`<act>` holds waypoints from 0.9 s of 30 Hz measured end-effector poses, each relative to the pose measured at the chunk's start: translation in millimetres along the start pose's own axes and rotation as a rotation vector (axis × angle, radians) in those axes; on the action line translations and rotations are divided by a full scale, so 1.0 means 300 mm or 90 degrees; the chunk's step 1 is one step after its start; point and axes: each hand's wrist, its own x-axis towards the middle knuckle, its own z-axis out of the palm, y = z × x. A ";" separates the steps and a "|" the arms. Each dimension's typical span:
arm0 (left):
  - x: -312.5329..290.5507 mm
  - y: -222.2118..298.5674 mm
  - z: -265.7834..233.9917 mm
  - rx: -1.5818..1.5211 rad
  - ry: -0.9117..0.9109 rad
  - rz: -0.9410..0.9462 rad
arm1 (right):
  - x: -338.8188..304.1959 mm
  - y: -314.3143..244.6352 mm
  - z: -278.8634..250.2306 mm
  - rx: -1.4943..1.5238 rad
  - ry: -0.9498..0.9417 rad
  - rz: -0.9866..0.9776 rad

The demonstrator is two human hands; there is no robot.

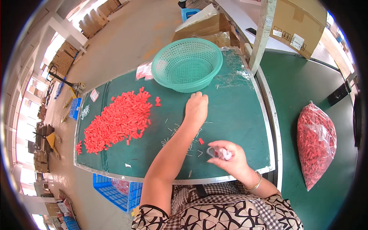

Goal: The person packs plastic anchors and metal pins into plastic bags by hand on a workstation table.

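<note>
Now the left hand reaches out flat, fingers together, over the loose pins scattered mid-desk, handy for gathering. Meanwhile the right hand, by the near edge, has its grip clamped on a small clear bag, mouth turned toward the pins; red caps are heaped left, a green basket waits at the far edge.

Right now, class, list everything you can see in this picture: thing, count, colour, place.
small plastic pieces: a large heap, red, left half of the green mat
basket: one, teal, far edge of the mat
thin pins: many, silvery, scattered mid-mat
bag of red pieces: one, clear, on the bench to the right
cardboard boxes: several, brown, beyond the bench
crate: one, blue, on the floor below the near edge
left hand: fingers down on the mat near the basket
right hand: pinching a small clear bag
</note>
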 end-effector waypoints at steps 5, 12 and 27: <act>-0.001 -0.008 -0.037 -0.073 0.057 0.060 | 0.025 0.027 -0.044 0.016 0.095 0.049; -0.299 0.145 -0.321 -0.692 0.098 -0.136 | 0.057 0.055 -0.019 0.025 0.085 0.025; -0.544 -0.104 -0.301 -0.014 0.025 -0.203 | 0.105 0.039 0.041 -0.031 0.056 0.040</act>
